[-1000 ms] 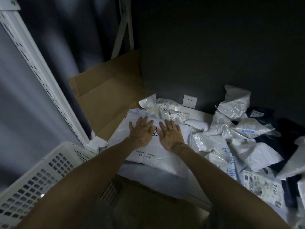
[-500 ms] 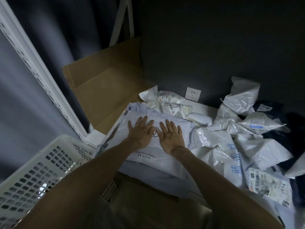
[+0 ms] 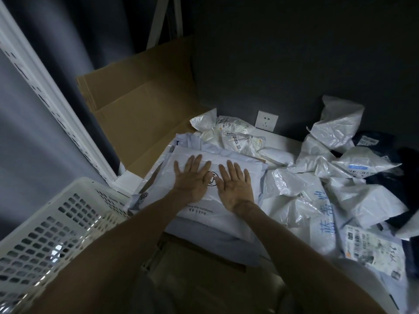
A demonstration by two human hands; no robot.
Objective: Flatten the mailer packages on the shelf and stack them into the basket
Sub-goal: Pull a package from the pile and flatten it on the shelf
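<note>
The fingers (image 3: 196,163) of the left hand (image 3: 191,180) lie straight and slightly spread, flat on a white mailer (image 3: 217,223) printed with a round logo and the words "enjoy the outdoors". The right hand (image 3: 235,185) lies just beside it, palm down, its fingers (image 3: 231,169) likewise straight and a little fanned. The logo shows in the gap between the two thumbs. Neither hand grips anything.

The mailer lies on top of a few pale flattened mailers (image 3: 192,142) at the left end of the white shelf (image 3: 281,141), near its front edge. To the right, a heap of crumpled mailers (image 3: 328,171), white and dark, covers the shelf. A white perforated basket (image 3: 74,189) stands below and to the left, near the stack. What it holds cannot be told. Brown cardboard (image 3: 140,105) leans behind, against a dark wall.

The step in hand looks to be pressing the air out of the top mailer. To do it well, the palms would best sweep outward from the middle toward the edges with even weight. That way no air pocket is trapped, and the slippery plastic does not slide off the stack.
</note>
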